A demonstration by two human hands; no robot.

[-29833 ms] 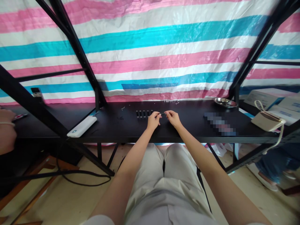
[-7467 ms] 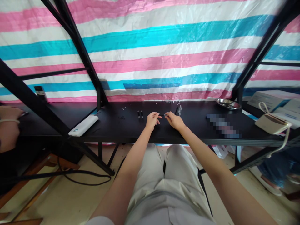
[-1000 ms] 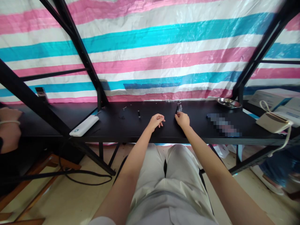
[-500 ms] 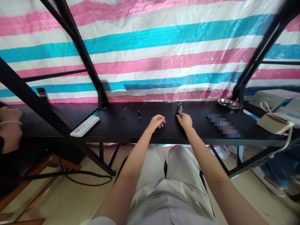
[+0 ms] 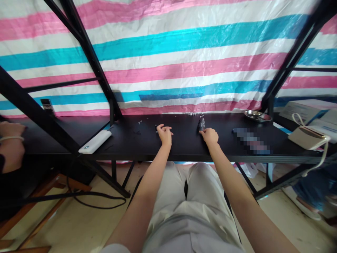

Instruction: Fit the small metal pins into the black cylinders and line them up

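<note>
Black-and-clear cluster (image 5: 202,124) is meeting the right hand (image 5: 211,136), fingertip grip unreadable, perhaps for steadying, while left of that cluster the left hand (image 5: 165,134), fingers parted, is adjoining a dark piece (image 5: 156,128).

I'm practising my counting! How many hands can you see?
3: the left hand beside a small dark piece, the right hand at the clustered pieces, and another person's hand at the picture's left edge. More may be hidden.

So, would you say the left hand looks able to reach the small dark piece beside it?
Probably yes: the left hand is at or beside the small dark piece, with nothing visible blocking the way.
</note>
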